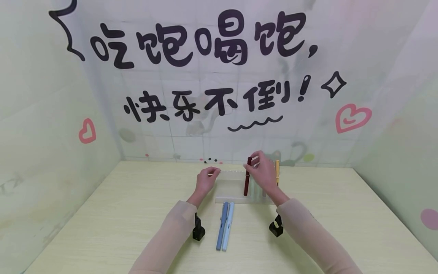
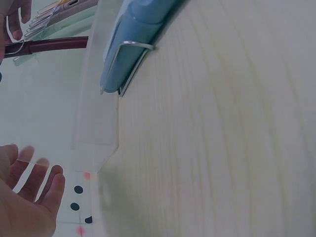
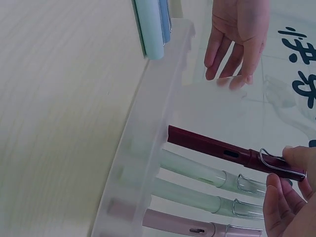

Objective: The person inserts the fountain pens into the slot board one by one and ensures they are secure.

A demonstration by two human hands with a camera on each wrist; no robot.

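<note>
My right hand [image 1: 266, 173] pinches a dark red fountain pen [image 3: 202, 143] near its clip end, between thumb and fingers. The pen stands nearly upright, its lower end at the base ledge of a clear pen stand [image 1: 230, 186]. At the stand's upper left, my left hand [image 1: 206, 180] grips the top edge, some fingertips showing through the panel in the right wrist view. Beside the red pen, two pale green pens [image 3: 190, 170] and a mauve pen [image 3: 177, 223] stand in the rack. A yellow pen [image 1: 277, 169] is at its right end, partly behind my right hand.
In front of the stand, a darker blue pen [image 1: 221, 230] and a light blue pen [image 1: 228, 230] lie side by side on the pale wooden table [image 1: 137, 213]. Behind the table rises a printed backdrop [image 1: 205, 144]. Black wrist mounts [image 1: 198, 231] hang below both sleeves.
</note>
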